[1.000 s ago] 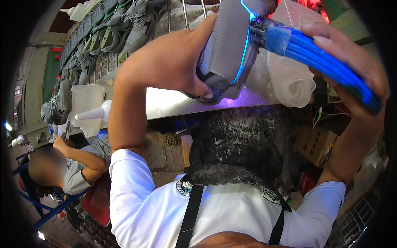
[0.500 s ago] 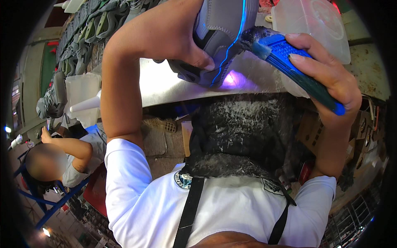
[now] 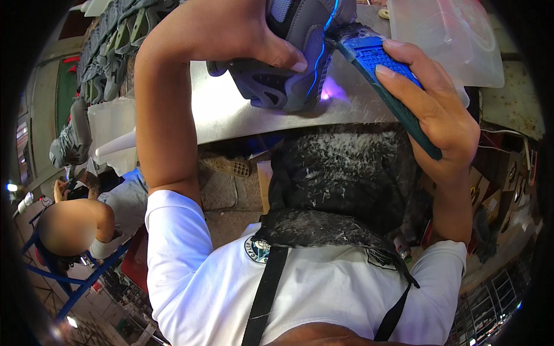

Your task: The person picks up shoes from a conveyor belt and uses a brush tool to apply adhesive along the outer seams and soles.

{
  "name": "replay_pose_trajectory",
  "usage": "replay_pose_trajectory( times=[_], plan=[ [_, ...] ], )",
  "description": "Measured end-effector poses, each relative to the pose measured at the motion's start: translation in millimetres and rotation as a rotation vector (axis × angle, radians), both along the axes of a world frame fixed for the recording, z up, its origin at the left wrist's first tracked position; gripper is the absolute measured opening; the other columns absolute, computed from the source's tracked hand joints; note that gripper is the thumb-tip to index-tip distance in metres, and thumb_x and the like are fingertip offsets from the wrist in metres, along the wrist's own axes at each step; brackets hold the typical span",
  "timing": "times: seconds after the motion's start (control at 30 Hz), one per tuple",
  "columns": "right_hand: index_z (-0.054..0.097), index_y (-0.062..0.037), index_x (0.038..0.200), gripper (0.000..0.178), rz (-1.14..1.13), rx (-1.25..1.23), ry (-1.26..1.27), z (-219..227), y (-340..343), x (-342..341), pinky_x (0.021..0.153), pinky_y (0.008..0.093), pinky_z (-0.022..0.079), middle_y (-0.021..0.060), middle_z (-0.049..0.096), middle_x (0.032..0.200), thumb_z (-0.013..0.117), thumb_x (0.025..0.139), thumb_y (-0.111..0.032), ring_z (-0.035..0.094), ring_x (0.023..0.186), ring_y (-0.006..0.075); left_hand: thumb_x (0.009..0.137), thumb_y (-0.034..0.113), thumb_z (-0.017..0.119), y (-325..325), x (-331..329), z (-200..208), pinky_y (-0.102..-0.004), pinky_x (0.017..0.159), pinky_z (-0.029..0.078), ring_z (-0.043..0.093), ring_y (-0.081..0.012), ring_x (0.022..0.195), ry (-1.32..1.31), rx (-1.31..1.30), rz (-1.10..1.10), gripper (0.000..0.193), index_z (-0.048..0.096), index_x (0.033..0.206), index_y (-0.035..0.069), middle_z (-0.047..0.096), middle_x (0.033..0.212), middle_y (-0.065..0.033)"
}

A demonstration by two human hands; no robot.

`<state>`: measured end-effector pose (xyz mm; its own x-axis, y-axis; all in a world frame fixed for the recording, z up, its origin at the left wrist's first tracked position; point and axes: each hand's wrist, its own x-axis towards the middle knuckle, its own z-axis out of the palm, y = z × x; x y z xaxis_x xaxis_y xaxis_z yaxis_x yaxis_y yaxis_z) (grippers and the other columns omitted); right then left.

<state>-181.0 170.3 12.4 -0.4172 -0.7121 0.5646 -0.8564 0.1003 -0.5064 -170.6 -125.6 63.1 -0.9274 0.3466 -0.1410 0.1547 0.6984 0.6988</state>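
Observation:
A grey sneaker [image 3: 303, 46], cut off by the top edge, is gripped by my left hand [image 3: 254, 40]. The thumb presses on its side, while the other fingers are hidden behind it. My right hand [image 3: 441, 106] is closed around a blue brush [image 3: 375, 60] with a ridged grip and a darker, longer handle. Dark, frayed bristles at the brush's tip meet the sneaker's edge on its right side. A bright blue line of light runs along the sneaker. Beneath the sneaker lies a shiny metal worktop [image 3: 222, 118].
Several grey shoes [image 3: 112, 63] stand in rows at the upper left, with a single shoe [image 3: 75, 135] nearer. Beside it are a translucent container [image 3: 109, 115] and a white cone [image 3: 118, 143]. A clear plastic box [image 3: 453, 43] sits at right. Another person [image 3: 118, 202] sits at left.
My right hand and the brush have moved left, with the brush tip slightly higher. The sneaker has shifted a little left and up in my left hand. The other person's arms have moved.

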Motion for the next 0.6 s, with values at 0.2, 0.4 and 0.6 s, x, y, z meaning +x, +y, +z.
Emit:
replay_pose_trajectory(
  times=[0.2,0.4,0.6],
  plan=[
    [0.073,0.008,0.113,0.038,-0.052,-0.066,-0.063,-30.1,-7.7,2.8,0.098,0.0387,0.054,0.0276,0.068,0.124,0.072,0.075,0.01,0.069,0.111,0.0381,0.059,0.021,0.098,12.1,8.2,7.4,-0.0369,0.095,0.057,0.068,-0.024,0.11,0.049,-0.051,0.023,0.116,0.029,0.149,-0.006,0.066,0.123,-0.0193],
    [0.071,0.0083,0.115,0.041,0.006,-0.082,-0.099,-41.3,-11.7,5.7,0.098,0.0399,0.054,0.0284,0.068,0.124,0.072,0.074,0.011,0.069,0.11,0.0374,0.061,0.02,0.098,-6.1,0.4,-9.5,-0.0366,0.1,0.054,0.065,-0.0238,0.114,0.001,0.058,0.05,0.114,0.031,0.149,-0.007,0.065,0.127,-0.0179],
    [0.072,0.0071,0.114,0.041,0.074,-0.019,-0.147,-36.8,-11.9,4.5,0.093,0.0392,0.056,0.0266,0.069,0.122,0.072,0.073,0.012,0.07,0.105,0.0359,0.061,0.022,0.098,-20.7,-7.9,-27.0,-0.0375,0.102,0.053,0.064,-0.0244,0.116,-0.009,0.149,0.018,0.113,0.033,0.148,-0.007,0.064,0.128,-0.0181]
  ],
)
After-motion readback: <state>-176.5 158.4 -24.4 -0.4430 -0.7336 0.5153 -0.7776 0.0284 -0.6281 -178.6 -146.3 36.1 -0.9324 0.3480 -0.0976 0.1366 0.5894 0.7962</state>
